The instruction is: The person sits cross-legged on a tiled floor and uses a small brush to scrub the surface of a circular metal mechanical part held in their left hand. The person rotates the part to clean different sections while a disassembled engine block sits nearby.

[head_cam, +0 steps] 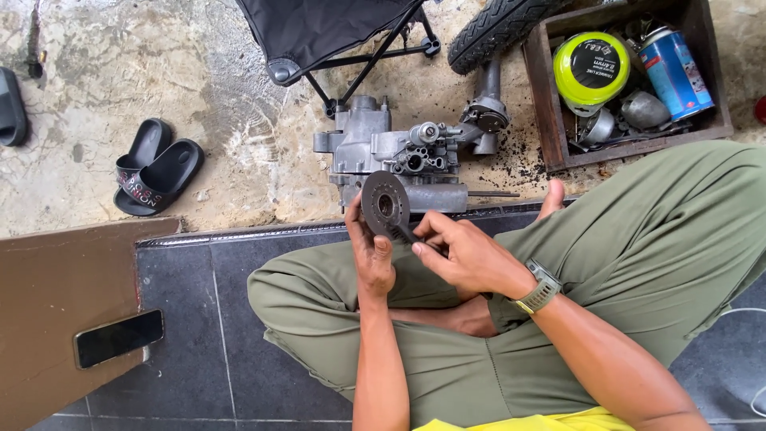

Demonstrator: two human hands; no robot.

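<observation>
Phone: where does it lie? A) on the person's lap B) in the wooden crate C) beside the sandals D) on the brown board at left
D: the dark phone lies flat on the brown board at lower left, apart from both hands.

Both hands meet above crossed legs, left hand (372,243) fingers curled upward, right hand (463,255) pinching beside it.

The left hand (371,251) holds a dark round disc (385,206) upright; the right hand (467,255) pinches its near edge, the grey engine casing (399,156) just beyond.
</observation>
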